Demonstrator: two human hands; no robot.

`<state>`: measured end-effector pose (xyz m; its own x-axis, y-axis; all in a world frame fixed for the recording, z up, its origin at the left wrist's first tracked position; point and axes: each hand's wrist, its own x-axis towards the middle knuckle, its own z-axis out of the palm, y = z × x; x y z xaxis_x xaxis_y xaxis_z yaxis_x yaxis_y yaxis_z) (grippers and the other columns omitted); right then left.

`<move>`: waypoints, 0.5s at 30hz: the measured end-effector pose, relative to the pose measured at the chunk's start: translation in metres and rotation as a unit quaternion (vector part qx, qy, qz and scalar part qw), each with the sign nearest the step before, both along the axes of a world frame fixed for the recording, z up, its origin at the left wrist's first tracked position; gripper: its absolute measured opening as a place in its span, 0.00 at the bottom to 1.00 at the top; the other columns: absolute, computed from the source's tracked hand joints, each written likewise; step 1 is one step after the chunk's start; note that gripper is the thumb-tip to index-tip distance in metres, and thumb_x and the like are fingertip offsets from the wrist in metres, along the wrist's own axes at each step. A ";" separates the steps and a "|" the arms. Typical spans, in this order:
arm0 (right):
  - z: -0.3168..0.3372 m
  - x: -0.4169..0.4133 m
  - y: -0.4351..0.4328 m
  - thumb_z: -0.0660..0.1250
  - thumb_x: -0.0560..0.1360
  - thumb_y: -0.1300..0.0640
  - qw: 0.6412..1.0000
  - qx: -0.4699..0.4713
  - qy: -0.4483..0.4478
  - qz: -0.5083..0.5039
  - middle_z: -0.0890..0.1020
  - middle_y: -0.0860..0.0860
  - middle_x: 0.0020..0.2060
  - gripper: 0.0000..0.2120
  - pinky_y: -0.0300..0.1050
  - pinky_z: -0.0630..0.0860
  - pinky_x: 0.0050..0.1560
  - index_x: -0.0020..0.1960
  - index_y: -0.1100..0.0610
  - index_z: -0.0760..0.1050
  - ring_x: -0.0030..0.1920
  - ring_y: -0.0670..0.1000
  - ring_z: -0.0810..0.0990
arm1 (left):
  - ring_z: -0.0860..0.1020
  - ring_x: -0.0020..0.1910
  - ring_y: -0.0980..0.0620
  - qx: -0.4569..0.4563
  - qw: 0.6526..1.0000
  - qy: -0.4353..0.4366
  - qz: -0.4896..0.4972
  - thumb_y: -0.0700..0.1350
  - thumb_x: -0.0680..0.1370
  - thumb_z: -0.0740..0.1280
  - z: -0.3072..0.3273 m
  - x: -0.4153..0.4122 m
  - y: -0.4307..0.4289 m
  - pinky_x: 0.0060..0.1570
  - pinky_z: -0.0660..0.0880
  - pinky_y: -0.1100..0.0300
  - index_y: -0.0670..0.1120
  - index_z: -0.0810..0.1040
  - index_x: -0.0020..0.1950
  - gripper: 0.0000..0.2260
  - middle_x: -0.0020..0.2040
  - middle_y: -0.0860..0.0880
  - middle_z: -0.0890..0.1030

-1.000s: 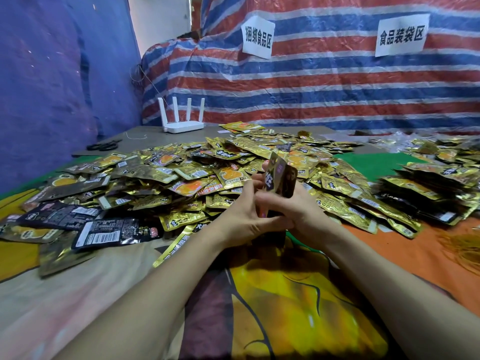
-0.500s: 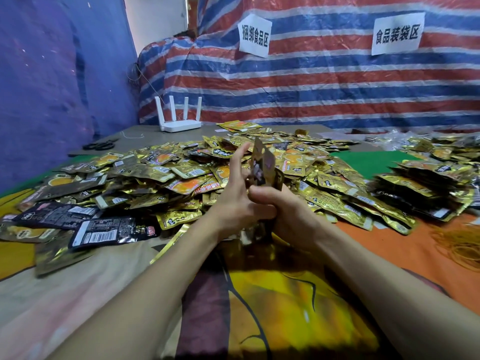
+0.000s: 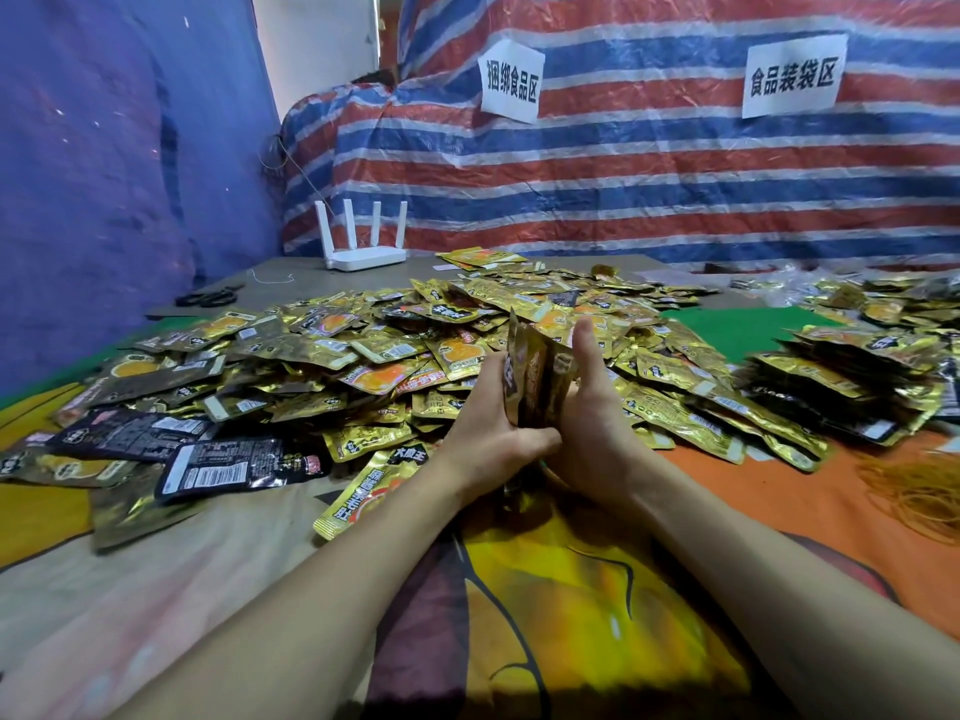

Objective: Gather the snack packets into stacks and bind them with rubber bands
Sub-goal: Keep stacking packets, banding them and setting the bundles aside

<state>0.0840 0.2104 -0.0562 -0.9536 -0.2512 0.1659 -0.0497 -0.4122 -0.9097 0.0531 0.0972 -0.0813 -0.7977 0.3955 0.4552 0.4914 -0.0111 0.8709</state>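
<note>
Loose snack packets (image 3: 363, 356) are being shown heaped beyond the hands | an upright stack (image 3: 536, 374), long axis vertical, is being clasped between left hand (image 3: 488, 433) and right hand (image 3: 597, 428), fingers curled round its lower end, right thumb raised | rubber bands (image 3: 917, 493) are being left loose, well apart rightward, nearer the right hand.

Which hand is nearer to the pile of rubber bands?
Right. The right hand is left of the rubber bands; the left hand lies farther left, beyond the stack.
</note>
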 end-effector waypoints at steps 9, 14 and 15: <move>0.027 0.010 0.029 0.62 0.82 0.49 0.895 0.393 0.096 -0.186 0.83 0.56 0.50 0.13 0.49 0.75 0.50 0.52 0.56 0.81 0.50 0.53 0.81 | 0.76 0.33 0.65 0.065 0.995 0.013 0.072 0.37 0.61 0.68 0.011 -0.003 -0.006 0.33 0.70 0.73 0.45 0.70 0.53 0.21 0.37 0.55 0.76; 0.037 0.035 0.058 0.76 0.72 0.54 0.709 0.699 0.084 -0.036 0.84 0.47 0.39 0.04 0.45 0.78 0.40 0.47 0.48 0.84 0.39 0.45 0.82 | 0.73 0.37 0.59 0.056 0.997 0.011 0.055 0.37 0.61 0.68 0.014 0.004 -0.001 0.37 0.71 0.68 0.41 0.69 0.57 0.24 0.42 0.50 0.73; 0.037 0.039 0.058 0.77 0.71 0.51 0.677 0.733 0.075 -0.013 0.85 0.46 0.41 0.07 0.49 0.80 0.44 0.48 0.47 0.84 0.42 0.47 0.83 | 0.73 0.38 0.58 0.053 0.997 0.013 0.049 0.37 0.62 0.68 0.015 0.007 0.001 0.40 0.72 0.65 0.42 0.69 0.56 0.23 0.42 0.50 0.73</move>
